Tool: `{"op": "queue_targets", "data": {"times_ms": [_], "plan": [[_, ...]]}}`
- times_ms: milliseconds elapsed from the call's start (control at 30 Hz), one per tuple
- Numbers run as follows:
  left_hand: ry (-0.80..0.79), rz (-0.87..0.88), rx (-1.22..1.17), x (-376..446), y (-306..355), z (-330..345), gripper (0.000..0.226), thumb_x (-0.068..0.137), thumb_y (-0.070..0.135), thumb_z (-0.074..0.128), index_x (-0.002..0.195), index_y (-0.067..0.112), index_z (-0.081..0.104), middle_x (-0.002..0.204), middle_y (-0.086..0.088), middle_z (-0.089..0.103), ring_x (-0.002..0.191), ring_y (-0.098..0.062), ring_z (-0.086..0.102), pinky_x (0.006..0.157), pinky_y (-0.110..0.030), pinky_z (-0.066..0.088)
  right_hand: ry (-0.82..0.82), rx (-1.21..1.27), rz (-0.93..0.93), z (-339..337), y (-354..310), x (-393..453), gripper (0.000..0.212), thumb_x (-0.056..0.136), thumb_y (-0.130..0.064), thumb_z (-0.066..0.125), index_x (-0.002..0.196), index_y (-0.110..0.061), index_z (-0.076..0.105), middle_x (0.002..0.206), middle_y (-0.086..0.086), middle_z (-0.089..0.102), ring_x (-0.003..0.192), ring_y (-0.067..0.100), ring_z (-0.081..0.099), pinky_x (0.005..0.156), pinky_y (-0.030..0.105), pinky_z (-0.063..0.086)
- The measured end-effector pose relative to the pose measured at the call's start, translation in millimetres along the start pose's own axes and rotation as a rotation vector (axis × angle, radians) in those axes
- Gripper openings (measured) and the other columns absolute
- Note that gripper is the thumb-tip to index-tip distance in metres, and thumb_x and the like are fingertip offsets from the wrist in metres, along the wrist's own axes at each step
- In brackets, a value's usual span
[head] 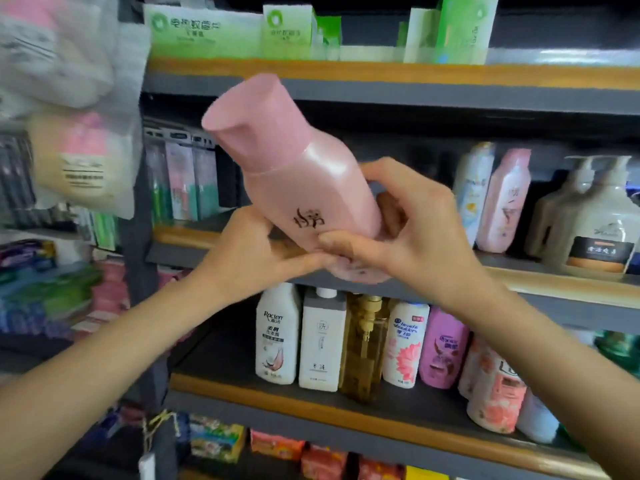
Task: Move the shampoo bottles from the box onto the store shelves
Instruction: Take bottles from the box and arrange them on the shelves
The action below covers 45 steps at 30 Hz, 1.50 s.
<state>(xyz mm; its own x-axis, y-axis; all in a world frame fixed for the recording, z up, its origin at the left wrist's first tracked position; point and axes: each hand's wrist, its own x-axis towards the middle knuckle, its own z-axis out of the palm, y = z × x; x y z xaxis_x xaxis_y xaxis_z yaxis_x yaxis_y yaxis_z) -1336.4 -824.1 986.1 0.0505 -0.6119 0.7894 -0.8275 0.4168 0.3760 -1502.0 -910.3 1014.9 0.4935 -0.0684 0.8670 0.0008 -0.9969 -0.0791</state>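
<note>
— Item one?
— Pink shampoo bottle, wide pink cap, dark emblem on the front. Held in mid-air before the shelving, tilted with cap up and to the left, base down and to the right, level with the middle shelf.

— Grip on it?
— Two. Left hand under the lower body, fingers curled up against the underside near the base. Right hand wrapped round the base end — thumb across the front below the emblem, fingers behind. Both closed on the bottle; fingertips of the two hands touching just below it.

— Middle shelf stock?
— To the right: a white-and-blue bottle, a pale pink bottle just beside it, then beige pump bottles with dark labels. To the left: slim boxed packs, contents too blurred to tell.

— Shelf below?
— Row of upright bottles: white Rocien bottle, white bottle with grey cap, amber pump bottle, white Head & Shoulders bottle, purple bottle, pink-flowered white bottles at the right.

— Top shelf?
— Green-and-white cartons.

— Far left?
— Hanging plastic bags, blurred.
</note>
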Motion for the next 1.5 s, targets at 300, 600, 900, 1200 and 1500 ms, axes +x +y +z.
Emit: {"op": "queue_targets", "data": {"times_ms": [300,600,900,1200,1500], "plan": [[-0.317,-0.535,0.061,-116,-112,-36,0.049,0.059,0.042,0.084,0.099,0.037,0.056,0.096,0.03,0.057,0.087,0.015,0.057,0.075,-0.012,0.046,-0.394,0.38,0.45,172,-7,-69,0.056,0.072,-0.039,0.078,0.116,-0.031,0.043,0.091,-0.013,0.062,0.074,-0.002,0.057,0.066,0.021,0.05],[-0.245,-0.757,0.018,-127,-221,1,0.054,0.07,0.019,0.08,0.118,0.007,0.059,0.112,-0.005,0.065,0.107,-0.019,0.06,0.092,-0.034,0.049,-0.441,0.257,0.685,271,29,-70,0.044,0.082,-0.024,0.07,0.116,-0.011,0.046,0.092,-0.004,0.055,0.078,0.009,0.05,0.06,0.011,0.039],[-0.218,-0.847,-0.239,-104,-238,18,0.064,0.078,0.017,0.073,0.133,0.016,0.039,0.117,0.0,0.057,0.112,-0.016,0.053,0.097,-0.035,0.046,-0.412,0.08,0.914,300,39,-54,0.031,0.091,-0.013,0.054,0.116,0.0,0.042,0.108,0.018,0.061,0.097,0.032,0.061,0.069,0.033,0.046],[-0.182,-0.952,-0.334,-125,-255,38,0.08,0.078,0.013,0.072,0.14,0.019,0.023,0.131,-0.003,0.048,0.124,-0.019,0.046,0.105,-0.041,0.04,-0.535,0.096,0.754,307,11,-116,0.048,0.09,0.0,0.044,0.135,-0.014,0.04,0.122,0.008,0.056,0.108,0.018,0.055,0.088,0.021,0.046],[-0.227,-0.951,-0.05,-123,-271,46,0.073,0.076,0.017,0.075,0.138,0.015,0.036,0.132,-0.006,0.053,0.123,-0.023,0.049,0.103,-0.039,0.041,-0.839,-0.13,0.535,330,28,-118,0.056,0.092,-0.007,0.044,0.145,-0.017,0.03,0.144,0.009,0.03,0.125,0.029,0.034,0.107,0.035,0.031]]}}
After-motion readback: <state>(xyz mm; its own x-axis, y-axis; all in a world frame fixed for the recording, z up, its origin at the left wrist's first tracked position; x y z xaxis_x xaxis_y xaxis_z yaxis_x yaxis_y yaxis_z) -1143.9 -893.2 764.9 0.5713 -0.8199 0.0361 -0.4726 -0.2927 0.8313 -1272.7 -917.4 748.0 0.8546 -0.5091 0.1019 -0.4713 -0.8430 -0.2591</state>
